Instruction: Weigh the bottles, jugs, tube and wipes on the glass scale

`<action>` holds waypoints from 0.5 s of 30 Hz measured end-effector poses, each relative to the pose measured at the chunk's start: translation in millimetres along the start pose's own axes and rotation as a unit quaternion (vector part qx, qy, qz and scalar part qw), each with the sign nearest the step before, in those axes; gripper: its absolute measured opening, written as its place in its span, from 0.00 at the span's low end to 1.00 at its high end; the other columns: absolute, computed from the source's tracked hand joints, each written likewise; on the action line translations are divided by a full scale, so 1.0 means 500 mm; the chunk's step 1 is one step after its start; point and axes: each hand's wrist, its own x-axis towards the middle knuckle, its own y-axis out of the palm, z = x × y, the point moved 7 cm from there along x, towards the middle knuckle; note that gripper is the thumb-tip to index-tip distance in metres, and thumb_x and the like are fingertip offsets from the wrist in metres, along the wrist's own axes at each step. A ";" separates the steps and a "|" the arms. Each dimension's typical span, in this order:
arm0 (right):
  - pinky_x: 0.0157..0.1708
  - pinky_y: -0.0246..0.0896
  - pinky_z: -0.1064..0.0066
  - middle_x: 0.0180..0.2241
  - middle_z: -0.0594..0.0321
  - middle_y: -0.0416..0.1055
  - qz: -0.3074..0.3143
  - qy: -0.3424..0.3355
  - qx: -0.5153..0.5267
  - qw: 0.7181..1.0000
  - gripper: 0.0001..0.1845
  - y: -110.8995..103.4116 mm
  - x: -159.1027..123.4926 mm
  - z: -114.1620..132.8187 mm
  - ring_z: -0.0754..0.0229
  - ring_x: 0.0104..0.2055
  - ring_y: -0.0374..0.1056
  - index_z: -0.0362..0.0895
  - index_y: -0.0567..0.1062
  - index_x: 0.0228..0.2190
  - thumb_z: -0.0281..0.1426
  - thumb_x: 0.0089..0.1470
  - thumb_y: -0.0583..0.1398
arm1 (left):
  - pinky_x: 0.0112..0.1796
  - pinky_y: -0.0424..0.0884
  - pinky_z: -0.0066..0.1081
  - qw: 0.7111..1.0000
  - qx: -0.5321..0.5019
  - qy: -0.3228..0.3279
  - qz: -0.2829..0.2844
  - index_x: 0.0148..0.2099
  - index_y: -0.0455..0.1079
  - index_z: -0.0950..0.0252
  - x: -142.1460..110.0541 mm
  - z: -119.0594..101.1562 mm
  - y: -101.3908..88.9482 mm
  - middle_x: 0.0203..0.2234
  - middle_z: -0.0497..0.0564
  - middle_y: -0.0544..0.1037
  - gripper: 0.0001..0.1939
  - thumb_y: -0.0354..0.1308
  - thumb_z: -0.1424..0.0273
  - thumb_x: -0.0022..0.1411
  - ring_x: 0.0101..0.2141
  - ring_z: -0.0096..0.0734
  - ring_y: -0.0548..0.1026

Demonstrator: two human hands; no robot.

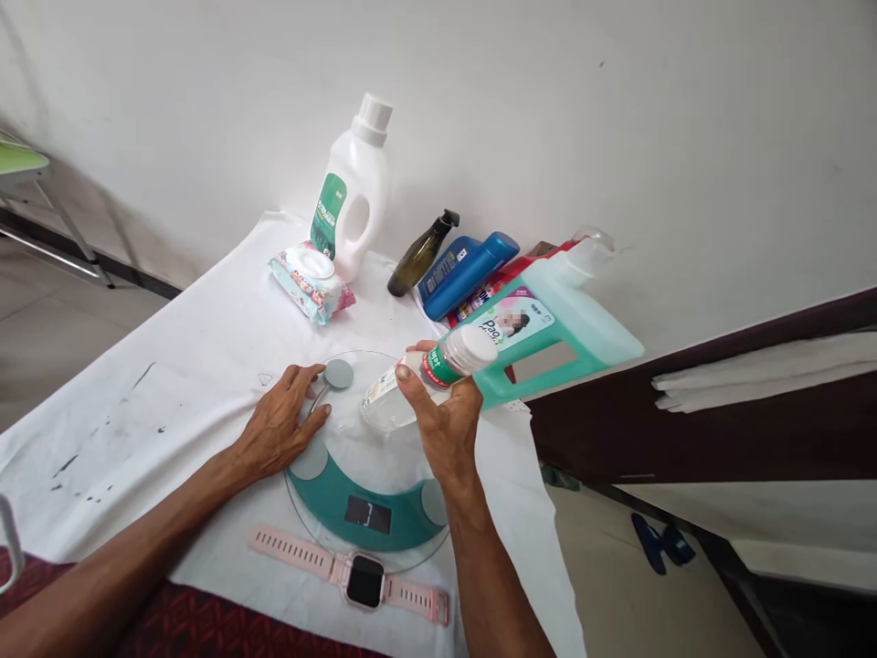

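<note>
Bottle (438,367) of clear, smooth-sided plastic, capped in plain white, with a green label band carrying white lettering over a red strip; a paler printed panel lies nearer the base. It is located over the scale (335,503), its cap towards the upper right of the view; contact between base and glass cannot be told. Right hand (452,434) is clamped round the bottle, thumb along the near side. Left hand (280,422) has thumb and fingers apart, resting at the scale's left rim beside a round grey pad (338,374). Scale is a transparent glass disc with a curved teal band and a dark rectangular display (368,514). White cloth (198,393), creased and marked with dark specks, covers the bench. Watch (365,582) has a square black face and a perforated pink strap. Jug (353,183) behind is opaque white plastic, with a looped handle and green label.
</note>
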 end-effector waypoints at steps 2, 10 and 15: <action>0.55 0.68 0.50 0.46 0.57 0.78 0.014 0.000 0.001 1.000 0.27 0.000 0.000 -0.004 0.49 0.49 0.74 0.47 0.77 0.47 0.50 0.53 0.69 | 0.50 0.76 0.48 1.000 -0.005 -0.005 0.006 0.67 0.61 0.61 0.001 0.001 0.001 0.49 0.56 0.73 0.25 0.53 0.61 0.72 0.47 0.43 0.77; 0.56 0.68 0.47 0.58 0.50 0.71 -0.078 -0.011 0.063 0.995 0.33 -0.081 -0.086 -0.065 0.43 0.61 0.70 0.49 0.68 0.61 0.52 0.62 0.61 | 0.49 0.76 0.47 1.000 -0.003 -0.018 0.013 0.67 0.60 0.58 0.000 0.000 0.002 0.51 0.55 0.72 0.24 0.53 0.60 0.73 0.47 0.43 0.77; 0.43 0.72 0.56 0.45 0.54 0.75 -0.216 0.068 0.005 0.974 0.23 -0.163 -0.166 -0.163 0.49 0.48 0.75 0.45 0.75 0.49 0.50 0.66 0.58 | 0.48 0.77 0.46 0.999 0.019 -0.027 0.020 0.67 0.61 0.59 0.002 -0.003 0.000 0.50 0.55 0.72 0.25 0.53 0.60 0.72 0.47 0.43 0.77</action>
